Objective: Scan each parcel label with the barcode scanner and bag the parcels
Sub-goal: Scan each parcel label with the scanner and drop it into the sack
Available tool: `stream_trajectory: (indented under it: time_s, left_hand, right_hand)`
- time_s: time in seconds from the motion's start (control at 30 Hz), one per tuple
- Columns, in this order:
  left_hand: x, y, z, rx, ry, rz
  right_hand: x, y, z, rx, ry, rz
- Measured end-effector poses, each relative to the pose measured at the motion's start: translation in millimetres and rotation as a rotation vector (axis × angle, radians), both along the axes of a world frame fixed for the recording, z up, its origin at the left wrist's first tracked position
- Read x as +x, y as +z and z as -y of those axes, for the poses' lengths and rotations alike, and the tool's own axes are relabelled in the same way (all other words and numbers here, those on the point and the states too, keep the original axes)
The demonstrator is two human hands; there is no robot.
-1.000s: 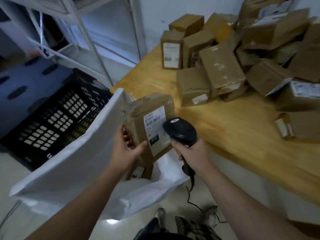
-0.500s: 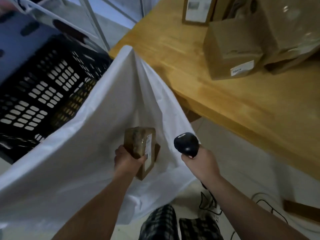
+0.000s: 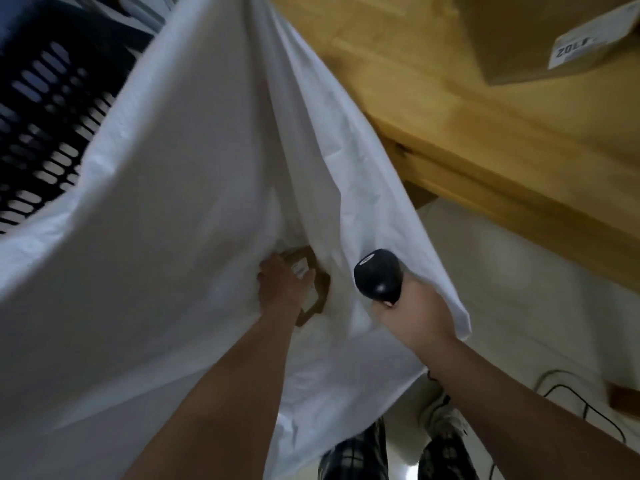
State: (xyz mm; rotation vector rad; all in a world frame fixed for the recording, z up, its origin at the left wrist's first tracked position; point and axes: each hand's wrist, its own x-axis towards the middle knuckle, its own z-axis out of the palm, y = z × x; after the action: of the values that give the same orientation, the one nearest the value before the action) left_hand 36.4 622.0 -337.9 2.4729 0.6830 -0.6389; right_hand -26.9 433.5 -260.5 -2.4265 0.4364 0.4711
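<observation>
While the left grip (image 3: 282, 289) is clasping a small brown cardboard parcel (image 3: 320, 296) in the mouth of a large white plastic bag (image 3: 173, 237) | right grip (image 3: 412, 313) is clutching the black handheld barcode scanner (image 3: 379, 273) beside the bag's edge

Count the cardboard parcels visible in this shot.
2. The held parcel is gripped by the left hand at the white bag's mouth. The table parcel sits on the wooden table, top right, partly cropped. Others may be hidden inside the bag.
</observation>
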Motion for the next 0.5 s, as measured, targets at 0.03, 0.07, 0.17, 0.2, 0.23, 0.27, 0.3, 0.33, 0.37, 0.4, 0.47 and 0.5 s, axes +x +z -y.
stream_trajectory:
  time_s: [0.03, 0.07, 0.17, 0.2, 0.23, 0.27, 0.3, 0.33, 0.37, 0.4, 0.47, 0.5]
  left_hand:
    - [0, 9, 1, -0.018, 0.012, -0.005]
    - [-1, 19, 3, -0.042, 0.034, -0.006]
    - [-8, 53, 11, -0.096, 0.040, 0.049]
    - [-13, 66, 15, -0.113, 0.018, 0.091]
    - [-19, 80, 20, -0.136, -0.006, 0.145]
    - [-26, 97, 26, -0.164, -0.027, 0.192]
    - [-34, 115, 33, -0.198, -0.047, 0.234]
    - [-42, 134, 41, -0.231, -0.075, 0.275]
    - [-49, 153, 49, -0.261, -0.113, 0.320]
    - [-54, 173, 59, -0.286, -0.160, 0.359]
    - [-59, 207, 80, -0.329, -0.262, 0.428]
    - [-59, 223, 92, -0.349, -0.308, 0.462]
  right_hand:
    - [1, 6, 1, -0.010, 0.000, 0.029]
    - [2, 14, 2, -0.024, 0.006, 0.054]
    - [2, 40, 4, -0.051, 0.019, 0.079]
    - [0, 50, 5, -0.043, 0.019, 0.096]
    - [-3, 59, 7, -0.030, 0.011, 0.122]
    - [-9, 68, 10, -0.013, -0.013, 0.157]
    - [-15, 78, 14, 0.008, -0.048, 0.200]
    - [-21, 88, 20, 0.036, -0.088, 0.238]
    - [-26, 99, 27, 0.072, -0.131, 0.268]
    - [-30, 111, 35, 0.111, -0.182, 0.288]
    - [-34, 136, 58, 0.171, -0.281, 0.313]
    - [-36, 148, 71, 0.193, -0.314, 0.341]
